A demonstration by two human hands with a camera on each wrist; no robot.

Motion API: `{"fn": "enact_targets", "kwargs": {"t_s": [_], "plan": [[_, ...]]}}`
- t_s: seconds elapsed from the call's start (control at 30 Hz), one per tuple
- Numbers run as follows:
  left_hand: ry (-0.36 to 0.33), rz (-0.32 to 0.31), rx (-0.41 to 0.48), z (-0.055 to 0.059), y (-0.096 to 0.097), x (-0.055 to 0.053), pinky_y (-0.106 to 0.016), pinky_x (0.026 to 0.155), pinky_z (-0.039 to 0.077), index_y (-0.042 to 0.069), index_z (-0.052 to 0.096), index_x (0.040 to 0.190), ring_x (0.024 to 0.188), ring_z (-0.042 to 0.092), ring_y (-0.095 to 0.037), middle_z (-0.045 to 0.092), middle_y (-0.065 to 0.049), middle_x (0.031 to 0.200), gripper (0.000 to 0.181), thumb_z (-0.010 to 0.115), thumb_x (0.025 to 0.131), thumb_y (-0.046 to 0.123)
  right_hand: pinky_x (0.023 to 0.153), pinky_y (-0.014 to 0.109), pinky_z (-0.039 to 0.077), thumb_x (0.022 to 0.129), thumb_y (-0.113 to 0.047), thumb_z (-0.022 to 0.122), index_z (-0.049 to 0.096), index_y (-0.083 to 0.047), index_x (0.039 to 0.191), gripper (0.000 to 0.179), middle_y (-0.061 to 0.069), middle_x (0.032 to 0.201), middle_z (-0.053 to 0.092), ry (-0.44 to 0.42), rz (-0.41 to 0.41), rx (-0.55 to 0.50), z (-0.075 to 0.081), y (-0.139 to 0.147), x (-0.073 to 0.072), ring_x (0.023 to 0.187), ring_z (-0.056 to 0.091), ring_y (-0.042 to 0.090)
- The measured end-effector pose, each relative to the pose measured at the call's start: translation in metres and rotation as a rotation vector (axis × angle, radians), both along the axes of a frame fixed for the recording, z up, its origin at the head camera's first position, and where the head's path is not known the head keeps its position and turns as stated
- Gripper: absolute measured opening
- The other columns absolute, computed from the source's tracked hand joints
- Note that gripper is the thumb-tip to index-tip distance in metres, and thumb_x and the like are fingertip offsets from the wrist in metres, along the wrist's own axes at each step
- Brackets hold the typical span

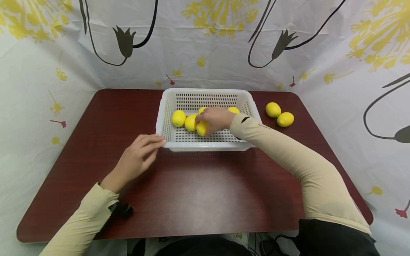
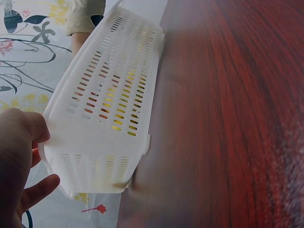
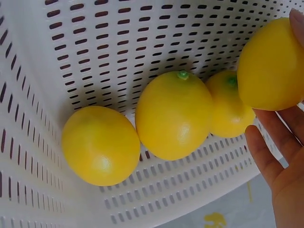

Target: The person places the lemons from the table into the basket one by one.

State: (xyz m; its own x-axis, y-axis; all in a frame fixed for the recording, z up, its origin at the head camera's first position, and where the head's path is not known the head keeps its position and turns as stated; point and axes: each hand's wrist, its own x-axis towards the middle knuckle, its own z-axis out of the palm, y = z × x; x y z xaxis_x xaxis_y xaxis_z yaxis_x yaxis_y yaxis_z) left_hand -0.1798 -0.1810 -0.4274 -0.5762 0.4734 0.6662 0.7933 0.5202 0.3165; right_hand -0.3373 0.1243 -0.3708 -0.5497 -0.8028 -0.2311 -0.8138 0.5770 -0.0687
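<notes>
Inside a white perforated plastic basket (image 1: pixel 208 145), my right hand (image 1: pixel 216 119) holds a yellow lemon (image 3: pixel 270 66), with the thumb on one side and fingers beneath it. Several more lemons lie on the basket floor, among them one (image 1: pixel 178 118) near the left wall and another (image 3: pixel 174 115) with a green stem tip. Part of a lemon (image 1: pixel 233 110) shows behind the right wrist. At the front left corner, my left hand (image 1: pixel 136 156) grips the basket rim. In the left wrist view, its thumb lies against the outer wall (image 2: pixel 95 133).
Two lemons, one (image 1: pixel 273 110) behind the other (image 1: pixel 285 119), lie on the dark red-brown table (image 1: pixel 205 192) to the right of the basket. A white patterned cloth (image 1: pixel 205 46) hangs at the back and sides. Cables (image 1: pixel 262 245) show below the table's front edge.
</notes>
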Motion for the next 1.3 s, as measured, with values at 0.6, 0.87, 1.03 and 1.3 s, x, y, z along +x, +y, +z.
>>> {"fn": "enact_targets", "kwargs": {"t_s": [0.6, 0.87, 1.03, 1.3], "plan": [[-0.005, 0.013, -0.016, 0.0003, 0.0003, 0.0010, -0.020, 0.109, 0.037, 0.003, 0.071, 0.124, 0.124, 0.055, -0.029, 0.065, -0.009, 0.129, 0.040, 0.068, 0.085, -0.006, 0.097, 0.044, 0.047, 0.074, -0.039, 0.089, 0.066, -0.024, 0.130, 0.063, 0.000, 0.122, 0.067, 0.029, -0.035, 0.097, -0.0066, -0.0021, 0.0021, 0.108, 0.059, 0.022], [-0.025, 0.019, -0.014, 0.0015, 0.0011, 0.0026, -0.021, 0.109, 0.038, 0.004, 0.071, 0.125, 0.123, 0.055, -0.030, 0.065, -0.009, 0.129, 0.043, 0.070, 0.084, -0.010, 0.094, 0.044, 0.048, 0.074, -0.038, 0.089, 0.065, -0.022, 0.131, 0.063, 0.001, 0.123, 0.067, 0.022, -0.026, 0.104, -0.0062, -0.0022, 0.0036, 0.107, 0.060, 0.023], [-0.013, 0.010, -0.007, 0.0011, 0.0010, 0.0019, -0.020, 0.109, 0.037, 0.003, 0.071, 0.125, 0.123, 0.055, -0.029, 0.065, -0.009, 0.129, 0.043, 0.069, 0.084, -0.011, 0.090, 0.044, 0.050, 0.074, -0.037, 0.089, 0.064, -0.023, 0.130, 0.063, 0.002, 0.121, 0.066, 0.027, -0.040, 0.113, -0.0065, -0.0024, 0.0040, 0.104, 0.059, 0.023], [0.002, 0.003, -0.005, 0.0008, 0.0006, 0.0019, -0.020, 0.108, 0.037, 0.003, 0.071, 0.125, 0.124, 0.055, -0.029, 0.065, -0.009, 0.129, 0.042, 0.067, 0.085, -0.007, 0.087, 0.043, 0.052, 0.073, -0.035, 0.089, 0.064, -0.021, 0.128, 0.062, 0.004, 0.118, 0.066, 0.027, -0.025, 0.095, -0.0018, -0.0009, 0.0043, 0.103, 0.060, 0.024]]}}
